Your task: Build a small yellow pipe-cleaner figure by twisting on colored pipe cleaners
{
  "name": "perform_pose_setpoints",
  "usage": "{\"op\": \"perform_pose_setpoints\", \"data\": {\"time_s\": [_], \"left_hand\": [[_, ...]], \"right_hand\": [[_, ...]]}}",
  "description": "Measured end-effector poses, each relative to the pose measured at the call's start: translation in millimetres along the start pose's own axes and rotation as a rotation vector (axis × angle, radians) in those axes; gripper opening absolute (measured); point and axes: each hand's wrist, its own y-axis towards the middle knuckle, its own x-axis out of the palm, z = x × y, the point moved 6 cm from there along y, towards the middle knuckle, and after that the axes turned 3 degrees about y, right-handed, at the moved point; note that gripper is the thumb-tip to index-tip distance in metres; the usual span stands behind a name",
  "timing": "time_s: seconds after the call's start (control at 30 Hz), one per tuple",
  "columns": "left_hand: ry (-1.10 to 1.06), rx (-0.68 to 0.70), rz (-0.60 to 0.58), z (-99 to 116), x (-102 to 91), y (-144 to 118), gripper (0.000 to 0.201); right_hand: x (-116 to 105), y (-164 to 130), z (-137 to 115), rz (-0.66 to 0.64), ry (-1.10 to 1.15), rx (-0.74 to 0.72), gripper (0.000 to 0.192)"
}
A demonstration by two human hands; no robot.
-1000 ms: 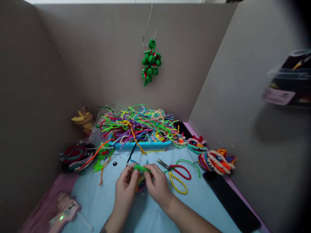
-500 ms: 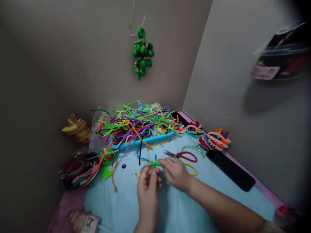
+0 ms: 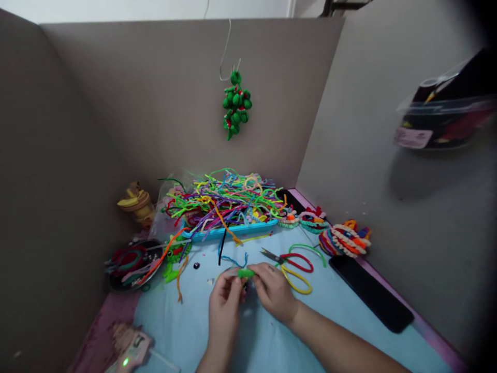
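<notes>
Pinching a short, bright-green fuzzy piece [image 3: 245, 273] from either side, the left hand [image 3: 225, 298] and right hand [image 3: 275, 291] hold it over a pale-blue-covered tabletop [image 3: 182, 326]. Just right lie steel-bladed scissors [image 3: 281, 260] with red and yellow handles; beyond, a blue plastic tray [image 3: 252, 228] bears heaped multicoloured fuzzy stems [image 3: 229, 199]. A flat black slab [image 3: 370, 293] lies farther right.

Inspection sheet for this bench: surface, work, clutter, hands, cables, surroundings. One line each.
Surface: light-blue covering, pink surface showing at left.
Job's things: green fuzzy piece; what is beneath it mostly hidden.
Clutter: blue tray heaped with fuzzy stems; scissors; black slab at right.
Hands: left hand and right hand both finger the green fuzzy piece.
Cables: nothing seen.
Surroundings: grey panels; green ornament hanging at back.
</notes>
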Motion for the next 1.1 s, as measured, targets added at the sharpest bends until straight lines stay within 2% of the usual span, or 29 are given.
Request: {"op": "perform_pose_setpoints", "data": {"time_s": [0.3, 0.57, 0.93, 1.0, 1.1], "left_hand": [[-0.092, -0.041, 0.036, -1.6, -0.5, -0.5, 0.03], [-0.036, 0.038, -0.04, 0.9, 5.6, -4.8, 0.029], [-0.164, -0.051, -0.093, -9.2, 19.5, -3.7, 0.027], [-0.125, -0.029, -0.077, -8.9, 16.5, -3.2, 0.029], [-0.043, 0.03, 0.018, -5.3, 7.4, -4.1, 0.037]], "right_hand": [[-4.4, 2.4, -4.5, -0.047, 0.048, -0.004, 0.025], [-11.3, -2.7, -0.7, -0.036, 0.125, -0.013, 0.026], [-15.1, -10.5, 3.1, -0.005, 0.221, 0.005, 0.023], [-15.0, -10.6, 3.2, -0.005, 0.219, -0.001, 0.024], [-15.5, -9.5, 3.7, -0.003, 0.196, -0.003, 0.023]]}}
